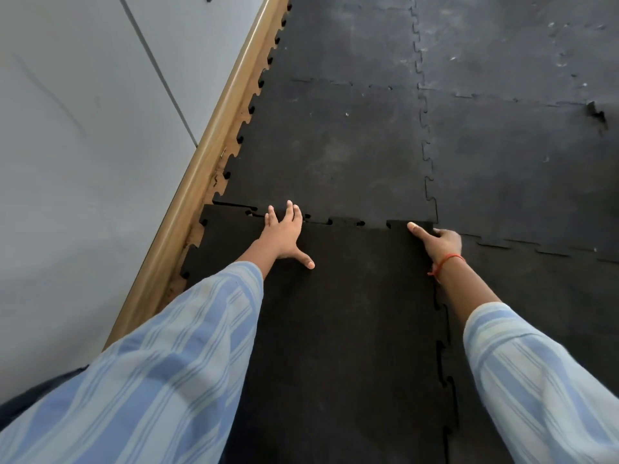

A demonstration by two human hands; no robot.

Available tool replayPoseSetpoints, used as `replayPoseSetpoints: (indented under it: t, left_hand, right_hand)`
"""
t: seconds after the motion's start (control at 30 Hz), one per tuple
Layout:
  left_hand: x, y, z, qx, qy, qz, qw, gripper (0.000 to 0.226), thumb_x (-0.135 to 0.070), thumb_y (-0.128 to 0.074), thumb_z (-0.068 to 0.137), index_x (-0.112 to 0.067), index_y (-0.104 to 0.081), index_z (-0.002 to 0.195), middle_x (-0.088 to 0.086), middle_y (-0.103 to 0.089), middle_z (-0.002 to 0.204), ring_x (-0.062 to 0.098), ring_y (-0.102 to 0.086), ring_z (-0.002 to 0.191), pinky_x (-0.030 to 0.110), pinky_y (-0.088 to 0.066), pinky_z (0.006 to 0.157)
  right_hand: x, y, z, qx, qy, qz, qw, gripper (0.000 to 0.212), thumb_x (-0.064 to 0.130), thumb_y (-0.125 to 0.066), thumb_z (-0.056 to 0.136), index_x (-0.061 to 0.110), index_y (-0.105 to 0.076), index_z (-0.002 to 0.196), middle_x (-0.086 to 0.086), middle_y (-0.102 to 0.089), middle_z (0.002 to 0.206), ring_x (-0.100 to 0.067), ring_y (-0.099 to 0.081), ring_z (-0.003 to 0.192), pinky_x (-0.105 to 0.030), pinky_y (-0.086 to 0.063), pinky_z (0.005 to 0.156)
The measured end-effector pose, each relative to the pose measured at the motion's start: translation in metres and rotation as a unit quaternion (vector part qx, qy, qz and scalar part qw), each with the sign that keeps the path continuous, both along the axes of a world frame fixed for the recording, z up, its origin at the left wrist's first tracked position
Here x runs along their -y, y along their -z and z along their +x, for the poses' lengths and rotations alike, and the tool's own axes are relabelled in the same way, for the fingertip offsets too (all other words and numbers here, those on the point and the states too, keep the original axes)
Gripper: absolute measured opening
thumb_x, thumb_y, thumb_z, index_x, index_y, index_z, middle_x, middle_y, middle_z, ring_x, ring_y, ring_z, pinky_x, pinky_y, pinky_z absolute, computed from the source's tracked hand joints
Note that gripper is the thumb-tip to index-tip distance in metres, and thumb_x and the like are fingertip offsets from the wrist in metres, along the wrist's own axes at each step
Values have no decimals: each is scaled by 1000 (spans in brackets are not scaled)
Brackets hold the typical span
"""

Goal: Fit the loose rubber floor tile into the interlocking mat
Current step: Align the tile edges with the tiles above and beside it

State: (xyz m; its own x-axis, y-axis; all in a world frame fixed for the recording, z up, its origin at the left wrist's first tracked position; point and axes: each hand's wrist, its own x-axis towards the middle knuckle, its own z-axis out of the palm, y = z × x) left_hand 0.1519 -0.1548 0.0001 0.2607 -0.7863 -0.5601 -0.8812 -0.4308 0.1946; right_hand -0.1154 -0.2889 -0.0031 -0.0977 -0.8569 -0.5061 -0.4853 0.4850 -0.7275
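The loose black rubber tile (348, 316) lies in front of me, its toothed far edge resting against the laid interlocking mat (335, 145). Gaps show along that far seam and along the tile's right seam. My left hand (284, 236) lies flat, fingers spread, on the tile's far edge near the left end of the seam. My right hand (438, 242) grips the tile's far right corner, thumb on top and fingers curled around the edge. A red thread circles that wrist.
A wooden skirting board (207, 162) and a pale grey wall (83, 145) run along the mat's left side. More mat tiles (536, 182) cover the floor to the right and ahead, one with a torn notch (596, 113).
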Motion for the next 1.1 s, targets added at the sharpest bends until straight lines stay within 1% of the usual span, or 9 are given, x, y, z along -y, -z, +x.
replayPoseSetpoints:
  t: [0.1,0.2,0.27,0.33,0.43,0.53,0.73,1.0,1.1]
  left_hand:
    - [9,-4,-3,-1,1,1,1000,140,-58,-80,62,-6,14,151,14,18,159,50,14,141,55,-2,116]
    - [14,-2,-4,-4,-2,3,1000,140,-57,-81,61,-6,13,151,16,18,159,49,13,142,54,-2,116]
    - [11,1,-2,-1,-3,-2,1000,142,-61,-80,60,-5,13,151,18,20,158,48,14,142,53,-1,117]
    - [6,6,1,9,4,-7,1000,142,-66,-76,61,-3,15,150,22,25,155,45,17,142,52,0,117]
    - [-5,14,1,50,35,-2,998,133,-78,-58,69,-4,20,149,19,31,154,38,23,143,51,3,117]
    - [-15,21,-3,83,58,-1,995,120,-82,-38,76,-8,21,149,12,31,155,30,26,143,52,8,116]
    - [-13,24,1,61,71,19,995,114,-83,-32,78,-12,24,148,3,32,155,18,21,146,50,5,117]
    - [-12,18,3,63,60,18,996,114,-83,-33,77,-13,20,150,2,28,157,18,16,147,49,1,118]
    - [-27,17,31,79,-46,7,996,118,-84,-37,76,-10,17,150,9,24,158,24,14,148,49,-2,118]
  right_hand:
    - [1,-1,-4,37,15,-8,999,79,54,-84,60,8,-62,121,-8,-66,115,-25,-64,104,-42,-53,93]
    - [9,15,-11,17,7,-29,999,101,75,-79,38,10,-66,115,-11,-69,110,-29,-63,107,-48,-51,96]
    - [0,3,-5,-79,-44,-39,995,81,64,-75,64,11,-61,124,-14,-58,128,-34,-46,127,-50,-41,106]
    - [-10,-4,1,-205,-100,-68,971,57,41,-65,86,10,-53,132,-18,-44,140,-38,-33,133,-50,-35,106]
    - [-24,1,11,-274,-171,-112,940,59,30,-54,95,1,-34,143,-23,-30,149,-39,-27,138,-48,-29,110]
    - [-38,12,20,-360,-292,-216,859,63,27,-41,100,3,-13,151,-18,-9,160,-33,-8,148,-47,-11,119]
    - [-60,21,60,-317,-478,-263,775,59,30,-28,103,9,-4,153,-7,3,162,-20,4,150,-39,0,121]
    - [-66,19,92,-338,-540,-179,750,59,29,-23,104,10,4,153,-4,14,161,-21,13,149,-41,-1,121]
    - [-65,17,92,-342,-550,-151,747,61,33,-22,104,10,9,152,-4,20,160,-21,17,148,-42,1,121]
